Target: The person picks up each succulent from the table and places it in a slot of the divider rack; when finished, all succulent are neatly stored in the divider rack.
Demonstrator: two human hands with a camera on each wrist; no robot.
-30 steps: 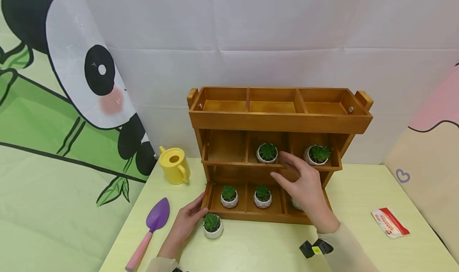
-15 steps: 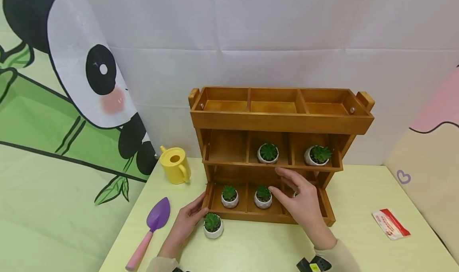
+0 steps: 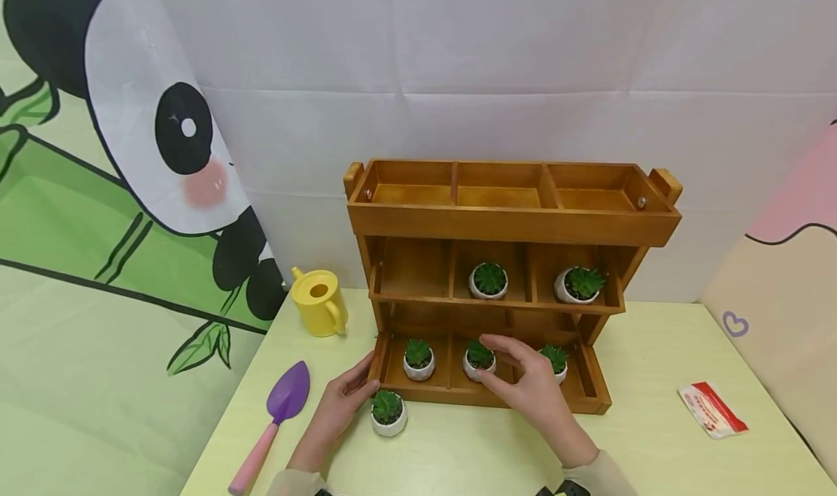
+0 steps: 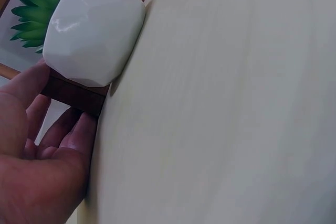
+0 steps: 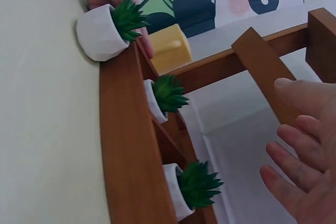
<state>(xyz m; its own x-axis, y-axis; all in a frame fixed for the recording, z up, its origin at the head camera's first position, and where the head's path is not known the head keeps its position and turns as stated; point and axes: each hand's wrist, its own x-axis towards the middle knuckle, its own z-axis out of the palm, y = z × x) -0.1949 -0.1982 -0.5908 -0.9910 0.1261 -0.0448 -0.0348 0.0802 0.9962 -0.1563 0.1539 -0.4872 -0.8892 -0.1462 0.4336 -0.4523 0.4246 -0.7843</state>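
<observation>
A brown wooden plant shelf (image 3: 513, 224) of three tiers stands against the back wall. My left hand (image 3: 340, 398) grips the left front corner of its lowest tier, thumb in front and fingers round the side. Right beside that thumb, a potted succulent (image 3: 389, 413) in a white faceted pot stands on the table. My right hand (image 3: 530, 383) hovers at the lowest tier with thumb and fingers spread, fingertips close to the middle potted succulent (image 3: 479, 358). Another succulent (image 3: 418, 358) sits in the left compartment; one at right (image 3: 554, 359) is partly hidden behind the hand.
Two more succulents, one central (image 3: 488, 279) and one at right (image 3: 580, 284), sit in the middle tier. Left of the shelf are a yellow watering can (image 3: 318, 303) and a purple trowel (image 3: 288, 394) with a pink handle. A red-and-white packet (image 3: 711, 409) lies at right.
My right hand has moved down and left from the middle tier to the middle succulent of the lowest tier, uncovering the right-hand one. My left hand has stayed at the shelf corner.
</observation>
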